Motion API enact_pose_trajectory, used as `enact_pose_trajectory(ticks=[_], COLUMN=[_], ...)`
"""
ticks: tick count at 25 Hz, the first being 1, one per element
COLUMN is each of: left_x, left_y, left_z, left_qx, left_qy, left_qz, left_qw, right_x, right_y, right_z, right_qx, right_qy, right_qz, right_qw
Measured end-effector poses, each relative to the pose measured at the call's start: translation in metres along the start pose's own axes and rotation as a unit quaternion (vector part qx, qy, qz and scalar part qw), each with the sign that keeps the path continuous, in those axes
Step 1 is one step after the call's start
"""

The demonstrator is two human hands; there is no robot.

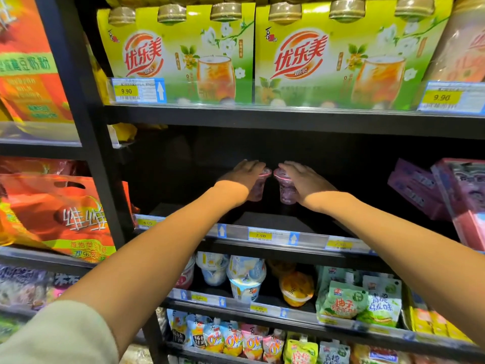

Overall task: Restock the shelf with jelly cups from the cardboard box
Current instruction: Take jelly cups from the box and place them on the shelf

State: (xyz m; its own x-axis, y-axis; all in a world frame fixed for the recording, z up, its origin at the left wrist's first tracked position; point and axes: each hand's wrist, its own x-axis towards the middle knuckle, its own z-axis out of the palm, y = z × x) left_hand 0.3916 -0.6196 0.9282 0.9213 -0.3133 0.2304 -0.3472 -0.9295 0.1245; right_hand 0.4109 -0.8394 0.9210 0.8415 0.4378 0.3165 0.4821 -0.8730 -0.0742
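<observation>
On the dark middle shelf (273, 221) of a black store rack, both hands reach in side by side, each w/ a purple jelly cup. The left hand (242, 177) is palm-down, fingers curled over the top & side of the left jelly cup (258, 189), gripping it. The right hand (305, 181) grips the right jelly cup (286, 193) the same way. Both cups are tilted, rims leaning toward each other at centre, close but w/ a thin gap btwn them. It's too dark underneath to tell if their bases touch the shelf board. Fingertips are mostly hidden behind the cups. Bare forearms run in from the lower left & right, and a pale sleeve (60, 334) shows at bottom left.

Same shelf, far right: pink-purple boxes (420, 189), well apart from the cups. The front rail carries price tags, one reading 2.50 (260, 235).

Shelf above: two green-yellow milk-tea multipacks (181, 56) side by side, gold lids poking out the top, w/ a 9.90 tag (126, 91) on the rail in front.

Shelf below: white-blue dessert cups (245, 281), an orange fruit cup (296, 288) just beside them, green pouches (359, 302) further right.

Lowest row: small spouted pouches (231, 340), blurred.

Left bay: orange bags (52, 214) w/ large print, behind the rack's black upright.
</observation>
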Motion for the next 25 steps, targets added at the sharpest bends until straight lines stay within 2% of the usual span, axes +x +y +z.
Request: enact_pose_trajectory(ticks=[5,14,25], left_x=[0.032,0.074,0.107], left_y=[-0.017,-0.034,-0.045], left_z=[0.012,0.012,0.016], left_qx=[-0.004,-0.002,-0.006], left_qy=[0.018,-0.01,-0.044], left_qz=[0.013,-0.011,-0.023], left_qw=[1.0,1.0,0.999], right_x=[0.024,0.072,0.111], right_y=[0.006,0.013,0.032], right_z=[0.005,0.019,0.027], right_qx=[0.007,-0.045,-0.082], right_qy=[0.011,0.01,-0.01], right_qz=[0.005,0.058,0.082], right_qw=[1.0,0.997,0.993])
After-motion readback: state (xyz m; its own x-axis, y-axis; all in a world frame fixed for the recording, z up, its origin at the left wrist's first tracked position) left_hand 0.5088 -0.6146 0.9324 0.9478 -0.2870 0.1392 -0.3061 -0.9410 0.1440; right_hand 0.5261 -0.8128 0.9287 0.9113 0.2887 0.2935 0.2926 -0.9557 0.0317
